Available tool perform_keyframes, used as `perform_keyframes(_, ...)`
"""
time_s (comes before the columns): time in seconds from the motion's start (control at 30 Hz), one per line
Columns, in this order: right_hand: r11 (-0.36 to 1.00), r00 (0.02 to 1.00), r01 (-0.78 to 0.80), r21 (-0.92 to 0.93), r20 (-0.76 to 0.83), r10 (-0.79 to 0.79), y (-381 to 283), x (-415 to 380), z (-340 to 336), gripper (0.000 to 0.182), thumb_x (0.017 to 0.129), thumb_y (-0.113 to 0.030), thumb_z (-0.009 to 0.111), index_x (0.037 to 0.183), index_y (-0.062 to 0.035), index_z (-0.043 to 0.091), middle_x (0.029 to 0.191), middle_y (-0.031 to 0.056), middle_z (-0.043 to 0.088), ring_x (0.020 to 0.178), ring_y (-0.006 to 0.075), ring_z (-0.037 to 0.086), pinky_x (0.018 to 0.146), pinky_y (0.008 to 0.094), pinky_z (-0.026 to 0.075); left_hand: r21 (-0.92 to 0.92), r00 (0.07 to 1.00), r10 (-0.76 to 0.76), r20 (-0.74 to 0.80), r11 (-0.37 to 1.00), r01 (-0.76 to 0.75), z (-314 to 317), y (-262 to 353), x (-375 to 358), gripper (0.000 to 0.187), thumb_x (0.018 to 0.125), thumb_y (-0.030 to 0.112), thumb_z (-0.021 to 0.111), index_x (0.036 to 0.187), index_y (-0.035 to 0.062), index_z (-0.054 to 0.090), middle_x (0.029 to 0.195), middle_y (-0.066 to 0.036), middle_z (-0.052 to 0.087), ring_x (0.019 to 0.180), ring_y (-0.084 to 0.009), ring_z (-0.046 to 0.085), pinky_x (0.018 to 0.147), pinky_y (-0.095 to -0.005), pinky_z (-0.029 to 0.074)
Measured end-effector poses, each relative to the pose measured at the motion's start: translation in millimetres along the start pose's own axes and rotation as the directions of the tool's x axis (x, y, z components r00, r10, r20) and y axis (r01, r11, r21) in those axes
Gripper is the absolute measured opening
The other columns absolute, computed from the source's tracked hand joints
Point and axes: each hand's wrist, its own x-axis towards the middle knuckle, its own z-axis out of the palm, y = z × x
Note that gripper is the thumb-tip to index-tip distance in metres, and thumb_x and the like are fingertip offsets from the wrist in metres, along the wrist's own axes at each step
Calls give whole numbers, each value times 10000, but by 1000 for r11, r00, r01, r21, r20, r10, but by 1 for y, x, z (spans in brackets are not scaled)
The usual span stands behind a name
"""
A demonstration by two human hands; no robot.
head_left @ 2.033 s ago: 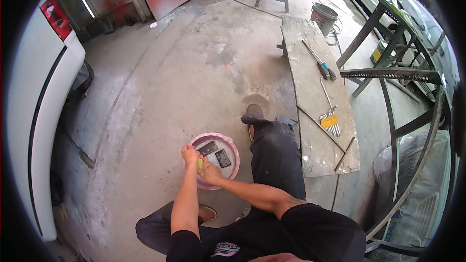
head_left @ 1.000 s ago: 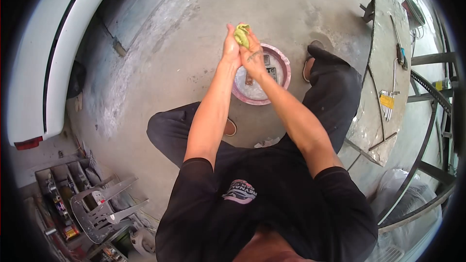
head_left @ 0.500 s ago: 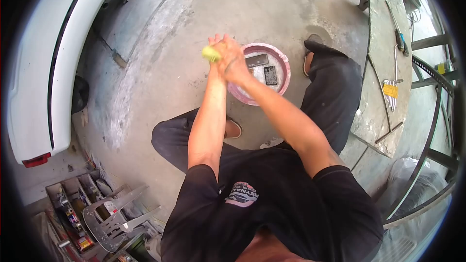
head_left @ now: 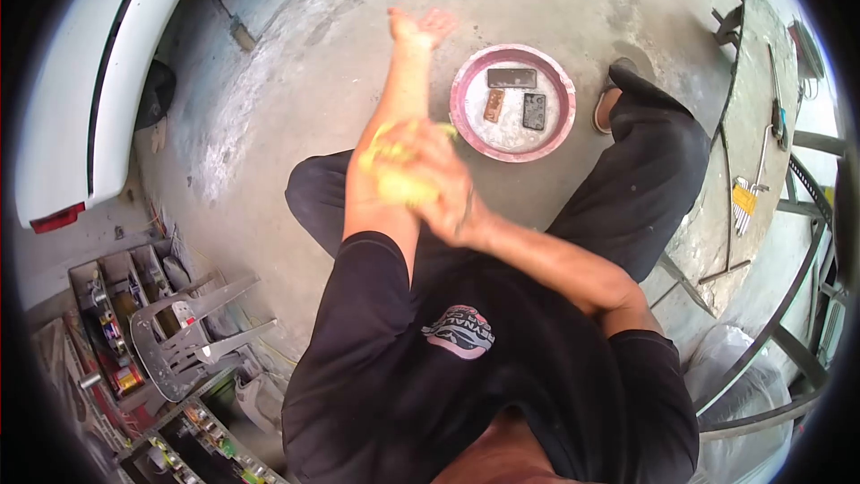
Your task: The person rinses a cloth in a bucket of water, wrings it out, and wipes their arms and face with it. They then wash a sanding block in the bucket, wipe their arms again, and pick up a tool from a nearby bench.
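Observation:
My left arm stretches forward over the floor, and my left hand [head_left: 423,27] is empty with the fingers spread. My right hand [head_left: 434,170] presses a yellow cloth [head_left: 403,181] against my left forearm, near the elbow. Motion blurs the cloth and the fingers, but they are closed over it. Beyond and to the right of my right hand, a round pink basin [head_left: 460,130] rests on the floor. In its whitish bottom lie a dark rectangular block [head_left: 511,79], a second black block [head_left: 534,112] with pale specks, and a smaller brown block [head_left: 494,106].
A white vehicle [head_left: 67,99] stands at the left. Below it are an open toolbox [head_left: 112,305] and a grey plastic chair [head_left: 175,341]. At the right, a worn bench [head_left: 752,152] carries a screwdriver [head_left: 778,112] and a hex key set [head_left: 743,202]. A plastic-wrapped thing [head_left: 730,385] sits lower right.
My right hand has slid the yellow cloth from my left hand down to the upper forearm. My left hand has come free and reaches farther forward. The basin shows fully, the view having shifted.

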Motion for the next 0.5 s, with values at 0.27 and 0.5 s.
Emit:
perform_keyframes(0.27,840,944,-273,-468,-300,140,139,39,-49,378,849,-110,579,1219,-58,632,1121,181,562,1116,399,532,981,432,427,-237,982,-168,-81,961,145,-4,-21,-18,768,1001,610,283,1581,162,55,1517,-218,297,1383,-395,343,1124,-627,286)
perform_keyframes(0.5,923,939,-274,-270,-281,197,70,21,-23,522,914,-308,645,1360,-51,558,1246,238,483,1142,407,510,996,438,429,-368,992,-113,53,921,125,25,-28,-16,680,1028,562,256,1558,173,85,1453,-221,336,1384,-446,310,1084,-722,274)
